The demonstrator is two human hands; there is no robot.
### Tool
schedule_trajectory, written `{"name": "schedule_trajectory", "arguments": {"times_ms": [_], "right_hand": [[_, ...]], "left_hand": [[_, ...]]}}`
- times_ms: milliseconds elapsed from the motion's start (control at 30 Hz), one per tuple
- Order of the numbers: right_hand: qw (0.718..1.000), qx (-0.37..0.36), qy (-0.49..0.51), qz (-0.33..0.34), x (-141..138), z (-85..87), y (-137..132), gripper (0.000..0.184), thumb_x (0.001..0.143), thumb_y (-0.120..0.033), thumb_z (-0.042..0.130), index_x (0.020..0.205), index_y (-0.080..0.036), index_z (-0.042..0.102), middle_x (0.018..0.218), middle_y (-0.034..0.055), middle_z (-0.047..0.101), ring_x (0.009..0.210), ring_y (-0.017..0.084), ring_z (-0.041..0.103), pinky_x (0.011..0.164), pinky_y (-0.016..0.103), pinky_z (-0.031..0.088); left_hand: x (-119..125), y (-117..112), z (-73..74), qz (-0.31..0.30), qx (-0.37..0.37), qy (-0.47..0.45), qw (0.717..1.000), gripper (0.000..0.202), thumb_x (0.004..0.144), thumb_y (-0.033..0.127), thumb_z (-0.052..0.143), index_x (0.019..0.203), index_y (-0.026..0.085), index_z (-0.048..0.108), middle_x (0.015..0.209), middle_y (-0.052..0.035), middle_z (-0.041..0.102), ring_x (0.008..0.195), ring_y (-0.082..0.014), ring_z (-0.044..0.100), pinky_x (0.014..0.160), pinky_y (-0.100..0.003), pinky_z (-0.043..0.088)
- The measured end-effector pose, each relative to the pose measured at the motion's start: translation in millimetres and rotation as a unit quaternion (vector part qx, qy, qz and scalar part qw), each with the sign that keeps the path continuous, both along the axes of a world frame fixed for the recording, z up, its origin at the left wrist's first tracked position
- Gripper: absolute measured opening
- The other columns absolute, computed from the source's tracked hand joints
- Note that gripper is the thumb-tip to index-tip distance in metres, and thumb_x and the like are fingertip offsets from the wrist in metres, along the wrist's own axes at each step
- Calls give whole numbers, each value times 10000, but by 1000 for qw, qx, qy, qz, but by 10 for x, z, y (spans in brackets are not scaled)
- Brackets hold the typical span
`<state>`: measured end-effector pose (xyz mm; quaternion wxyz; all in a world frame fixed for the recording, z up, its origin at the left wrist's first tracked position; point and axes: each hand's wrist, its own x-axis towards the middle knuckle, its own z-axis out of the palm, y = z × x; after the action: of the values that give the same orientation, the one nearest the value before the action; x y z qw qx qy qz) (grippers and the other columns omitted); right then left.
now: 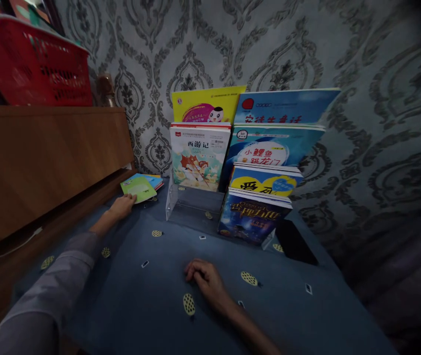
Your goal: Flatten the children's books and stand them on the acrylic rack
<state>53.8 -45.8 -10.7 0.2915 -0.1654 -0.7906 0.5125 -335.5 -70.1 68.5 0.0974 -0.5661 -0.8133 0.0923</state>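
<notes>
My left hand is stretched out to the far left of the table, its fingers closed on the near corner of a thin green book. That book lies on top of a small pile with a blue book showing beneath it. Near the middle of the cloth rests my right hand, fingers curled in, with nothing seen in them. Beyond it stands a clear acrylic book rack. Its left side holds a white-covered book with a yellow book behind; the front left tier is bare.
On the rack's right side, several blue-toned books stand in rising tiers. A black flat object lies right of the rack. A wooden cabinet with a red basket borders the left. Patterned wall rises behind.
</notes>
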Motion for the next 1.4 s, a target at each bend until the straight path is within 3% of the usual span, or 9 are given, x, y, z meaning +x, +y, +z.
{"name": "schedule_trajectory", "arguments": {"times_ms": [267,433,533,633,767,900,1000,1133,1400], "right_hand": [[1000,-7,-3,13,-14,-28,22,250,734,-63,439,638,-185,635,795,40,662,707,150,611,649,251,464],[1000,-1,-7,11,-15,-6,16,253,735,-62,444,630,-186,638,789,40,670,757,163,628,695,268,465],[1000,-8,-13,7,-14,-23,17,248,739,-66,452,629,-186,639,804,47,674,781,172,635,699,274,471],[1000,-10,-11,9,-10,-50,23,244,744,-74,450,643,-185,643,819,49,674,771,167,632,683,268,473],[1000,-1,-3,11,-12,-57,30,241,727,-67,453,631,-191,636,785,32,670,721,147,616,658,249,468],[1000,7,-7,6,-20,-39,21,257,715,-43,450,631,-189,643,795,34,686,687,136,603,642,242,467],[1000,8,-6,7,-25,-47,19,267,725,-36,446,634,-185,648,791,39,685,691,135,605,641,240,470],[1000,-1,-1,10,-24,-72,25,269,747,-46,441,640,-182,647,811,46,677,693,135,607,637,241,476],[1000,-9,8,-12,4,-27,-24,253,765,-59,443,652,-187,629,811,35,667,691,143,601,639,250,464]], "left_hand": [[400,-596,-189,-37,-33,-24,998,492,912,72,367,1377,151,506,1246,-174,631,1207,-286,596,975,-369,492],[724,-1070,-221,-69,-54,-59,994,396,917,112,407,1247,202,607,1237,-121,658,1225,-256,590,1013,-344,467],[902,-1325,-223,-92,-35,-130,987,330,930,147,406,1090,254,674,1134,-66,707,1075,-208,664,943,-294,492],[961,-1465,-267,-78,5,-169,982,351,929,166,412,1119,291,678,1197,-30,702,1104,-193,659,961,-282,486],[729,-1289,-294,49,39,-138,988,386,945,233,431,1282,300,608,1423,-20,585,1295,-210,552,1036,-302,454],[343,-815,-286,179,64,-113,975,479,973,364,390,1383,149,514,1386,-189,579,1234,-330,584,973,-436,488],[176,-535,-352,236,83,-106,962,510,996,408,320,1330,102,554,1309,-247,611,1206,-395,585,934,-509,488],[113,-445,-490,223,112,-101,963,497,1016,367,276,1357,126,546,1357,-220,584,1237,-365,556,1000,-497,444],[268,-580,-607,93,122,-116,981,465,1019,310,315,1395,144,533,1361,-134,604,1265,-256,528,1101,-384,374]]}}
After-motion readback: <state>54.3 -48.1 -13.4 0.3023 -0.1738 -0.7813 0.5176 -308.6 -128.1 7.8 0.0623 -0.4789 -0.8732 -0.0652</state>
